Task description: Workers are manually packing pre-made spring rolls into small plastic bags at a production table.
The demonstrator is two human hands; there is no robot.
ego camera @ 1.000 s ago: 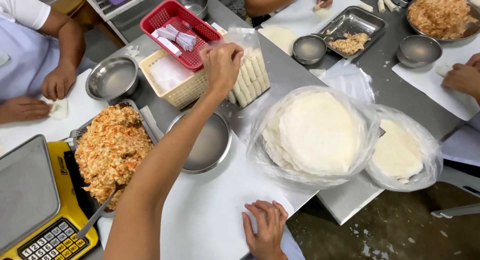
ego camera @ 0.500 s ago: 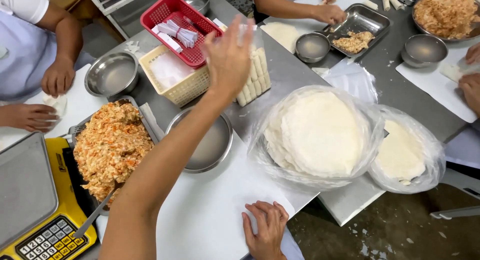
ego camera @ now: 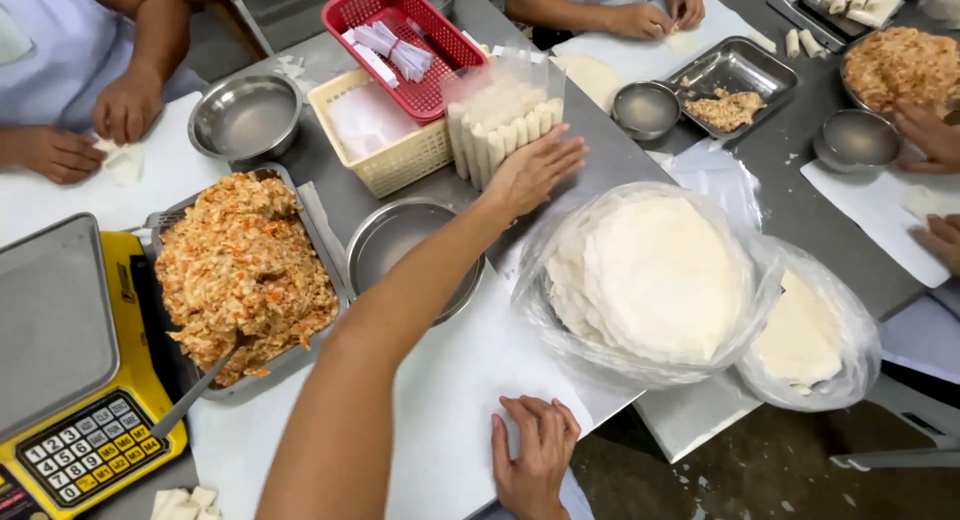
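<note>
Head camera: beside the bagged stack of round wrappers [ego camera: 655, 280], a clear bag of white rolls [ego camera: 505, 125] stands. The left hand [ego camera: 535, 170], fingers spread, rests against it; the right hand [ego camera: 535, 455] lies flat, empty, below the stack.

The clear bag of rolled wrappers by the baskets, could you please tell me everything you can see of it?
The clear bag of rolls is thin see-through plastic, standing upright and open at the top on the steel table. Inside, pale cylindrical rolls stand on end, packed in rows. It sits against the cream basket and below the red basket. The left hand rests flat against its front lower side, fingers spread.
</note>
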